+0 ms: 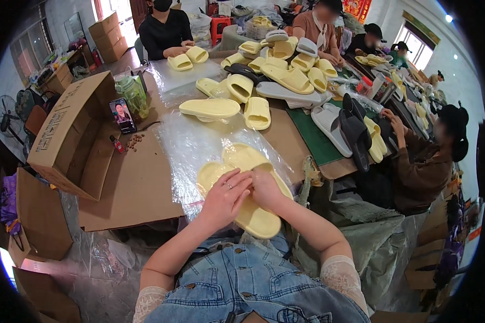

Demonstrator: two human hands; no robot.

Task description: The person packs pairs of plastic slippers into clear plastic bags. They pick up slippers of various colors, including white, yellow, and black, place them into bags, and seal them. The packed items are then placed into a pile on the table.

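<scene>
Pressing down on a pair of yellow slippers (248, 185) with both hands, right at the near edge of the table (135, 188). The left hand (226, 196) lies flat on top with fingers spread and loosely curled over the sole; the right hand (266, 188) sits just beside it, fingers bent onto the slipper, though I can't tell how tight the hold is. The pair rests on a clear plastic bag (199, 140) spread on the tabletop, apparently on top of it rather than inside.

Containers: a big cardboard box (73, 134) lies tipped on its side at the left, its opening facing the table; nothing shows inside. A greenish clear jar (132, 94) stands behind it, next to a phone (123, 116) propped upright. More boxes (108, 32) are stacked by the far wall.

Further up the table there's a loose slipper pile (280, 64), mostly yellow with some grey and black ones, and other people sitting around it.
</scene>
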